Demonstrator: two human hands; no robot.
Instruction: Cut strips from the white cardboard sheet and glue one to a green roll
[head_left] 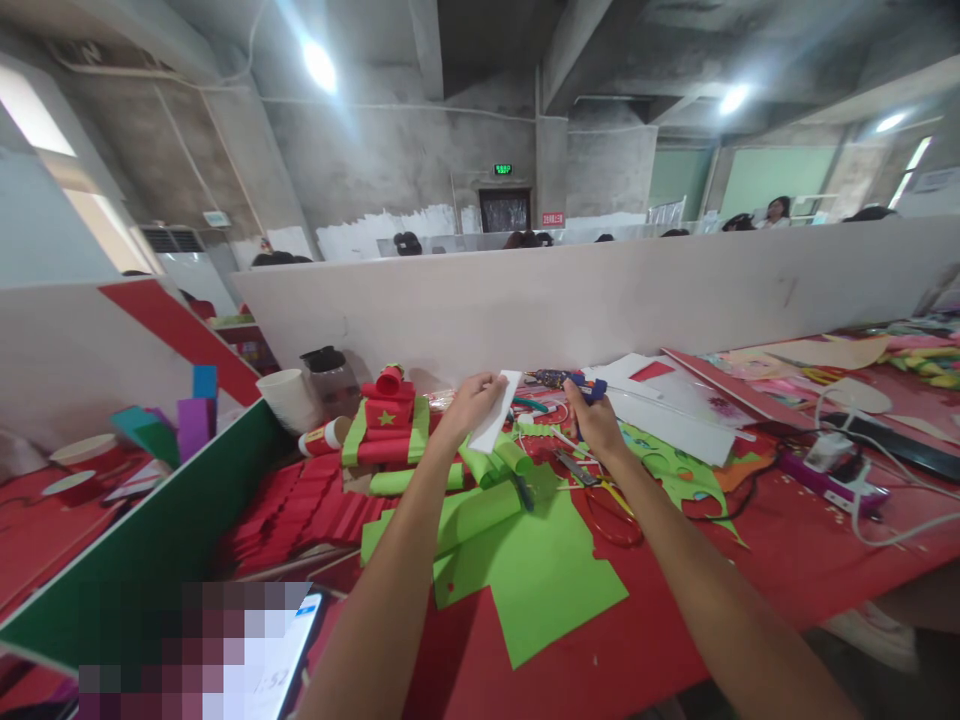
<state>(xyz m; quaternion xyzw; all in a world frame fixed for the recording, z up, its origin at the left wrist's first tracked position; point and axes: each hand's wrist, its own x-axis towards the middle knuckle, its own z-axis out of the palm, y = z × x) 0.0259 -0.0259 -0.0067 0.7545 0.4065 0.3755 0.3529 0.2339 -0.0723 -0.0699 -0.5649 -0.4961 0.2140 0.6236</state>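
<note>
My left hand (471, 403) is closed on a white strip of paper (497, 411), holding it up over the table. My right hand (594, 417) grips a blue glue gun (564, 381) whose nozzle points left toward the strip. Below the hands lie several rolled green paper tubes (487, 465) and a large green sheet (544, 575) on the red table (750, 570). A red and green paper tank model (386, 420) stands just left of my left hand.
A white divider wall (600, 290) runs behind the table. White paper cups (289, 398), a dark jug (330, 375), scissors (592, 480), white sheets (667, 410), a power strip with cables (832, 465) and a phone (277, 660) are around. People sit beyond the divider.
</note>
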